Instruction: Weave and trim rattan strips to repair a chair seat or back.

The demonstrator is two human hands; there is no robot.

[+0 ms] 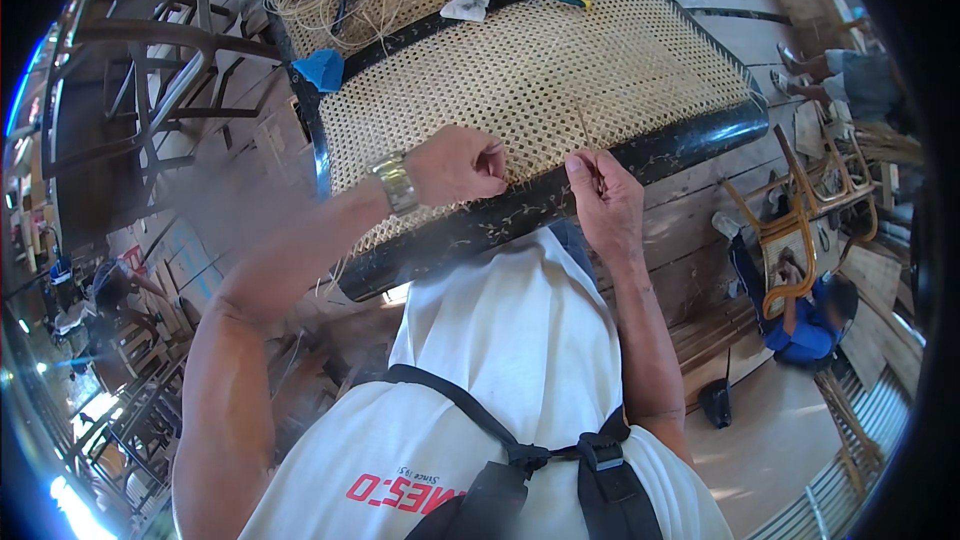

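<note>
A woven cane panel (530, 70) in front of the seated person.
The left hand (462, 165) has its fingers curled at the weave, beside the black rail (545, 198); the right hand (607, 200) brings thumb and fingers together nearby. What each one grasps, I cannot tell.

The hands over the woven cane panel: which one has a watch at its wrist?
The left hand: a shiny, wide-banded watch circles its wrist, while the right hand has a bare wrist.
</note>
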